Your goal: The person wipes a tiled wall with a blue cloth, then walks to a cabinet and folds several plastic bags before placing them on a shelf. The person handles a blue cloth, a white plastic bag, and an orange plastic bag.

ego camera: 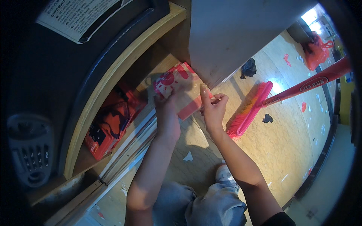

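Note:
A pink and white printed packet (186, 87), apparently plastic-wrapped, is held between my two hands by the opening of a wooden cabinet. My left hand (165, 108) grips its near left side, with some of the fingers hidden beneath it. At the right edge, my right hand (212, 105) pinches the packet with the thumb on top and the fingers curled below. What the packet contains cannot be told. Inside the cabinet's lower compartment, left of my left hand, lie red and black packages (110, 124).
A dark safe (56, 84) with a keypad (33, 159) stands on the curved wooden cabinet top (133, 53). A grey panel (226, 36) rises beyond the packet. The broom (250, 110) leans at right. Black plastic scraps (249, 67) and paper bits (188, 156) litter the floor; a red bag (316, 53) sits farther off.

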### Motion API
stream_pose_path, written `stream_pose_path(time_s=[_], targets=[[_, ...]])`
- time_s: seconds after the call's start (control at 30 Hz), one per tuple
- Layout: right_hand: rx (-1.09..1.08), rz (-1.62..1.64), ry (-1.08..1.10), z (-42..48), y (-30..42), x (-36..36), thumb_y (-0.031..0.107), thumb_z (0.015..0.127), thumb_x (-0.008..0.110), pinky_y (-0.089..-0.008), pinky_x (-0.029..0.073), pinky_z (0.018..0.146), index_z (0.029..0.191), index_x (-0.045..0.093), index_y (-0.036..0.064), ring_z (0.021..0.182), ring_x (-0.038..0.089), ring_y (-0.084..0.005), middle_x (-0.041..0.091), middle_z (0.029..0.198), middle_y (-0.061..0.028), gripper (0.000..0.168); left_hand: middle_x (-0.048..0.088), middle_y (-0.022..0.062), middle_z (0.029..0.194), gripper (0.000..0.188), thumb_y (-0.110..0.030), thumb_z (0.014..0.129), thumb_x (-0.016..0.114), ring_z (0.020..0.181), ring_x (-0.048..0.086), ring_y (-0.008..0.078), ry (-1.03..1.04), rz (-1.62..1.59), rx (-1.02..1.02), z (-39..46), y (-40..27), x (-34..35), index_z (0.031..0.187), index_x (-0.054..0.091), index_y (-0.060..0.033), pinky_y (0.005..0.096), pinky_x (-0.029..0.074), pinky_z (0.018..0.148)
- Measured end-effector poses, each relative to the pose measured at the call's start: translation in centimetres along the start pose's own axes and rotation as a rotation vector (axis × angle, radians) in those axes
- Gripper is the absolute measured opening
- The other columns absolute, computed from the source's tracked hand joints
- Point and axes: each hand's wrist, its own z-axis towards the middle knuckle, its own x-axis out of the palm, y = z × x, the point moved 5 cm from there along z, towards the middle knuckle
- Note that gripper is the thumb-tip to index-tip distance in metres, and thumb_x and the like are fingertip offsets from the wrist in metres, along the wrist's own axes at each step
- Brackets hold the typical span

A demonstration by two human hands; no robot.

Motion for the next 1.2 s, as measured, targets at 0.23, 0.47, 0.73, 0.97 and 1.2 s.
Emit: stream_pose_path(time_s=[0.23,0.47,0.73,0.97,1.2], targets=[[0.333,0.093,0.208,-2.0,1.3,-0.7,0.043,0.072,0.063,-0.0240,0.041,0.054,0.107,0.026,0.004,0.061,0.050,-0.0151,0.046,0.082,-0.0140,0.064,0.045,0.0159,0.111,0.039,-0.029,0.081,0.050,0.104,0.042,0.0301,-0.203,1.161,0.426,3.9,-2.9,-0.9,0.111,0.044,-0.0047,0.0388,0.032,0.090],[0.594,0.086,0.394,-4.0,-1.7,0.9,0.056,0.073,0.053,-0.0382,0.039,0.080,0.129,0.011,0.003,0.102,0.043,-0.0222,0.039,0.109,-0.0149,0.088,0.053,0.0169,0.102,0.038,-0.038,0.080,0.048,0.096,0.049,0.0337,0.003,1.616,0.387,8.6,-2.3,0.9,0.098,0.051,-0.0048,0.0439,0.039,0.081],[0.545,0.715,0.457,-2.2,2.3,3.1,0.043,0.083,0.046,-0.0323,0.035,0.088,0.119,0.038,0.009,0.097,0.045,-0.0196,0.047,0.106,-0.0066,0.051,0.050,0.0140,0.110,0.056,-0.034,0.075,0.053,0.097,0.048,0.0301,0.088,1.786,0.505,9.6,-0.9,1.9,0.121,0.037,-0.0070,0.0411,0.037,0.085],[0.490,0.906,0.451,-1.4,0.9,3.2,0.036,0.083,0.050,-0.0312,0.034,0.089,0.119,0.036,0.005,0.104,0.044,-0.0151,0.046,0.113,-0.0057,0.049,0.047,0.0087,0.116,0.042,-0.029,0.080,0.047,0.105,0.043,0.0294,0.260,1.870,0.491,9.0,-0.2,3.3,0.118,0.043,-0.0125,0.0429,0.031,0.089],[0.472,0.706,0.356,-1.6,1.4,3.1,0.036,0.082,0.053,-0.0312,0.036,0.087,0.116,0.037,0.006,0.101,0.043,-0.0154,0.045,0.108,-0.0055,0.048,0.048,0.0112,0.112,0.036,-0.037,0.084,0.037,0.104,0.044,0.0306,0.357,1.523,0.142,10.3,0.4,1.9,0.110,0.049,-0.0134,0.0444,0.034,0.087]])
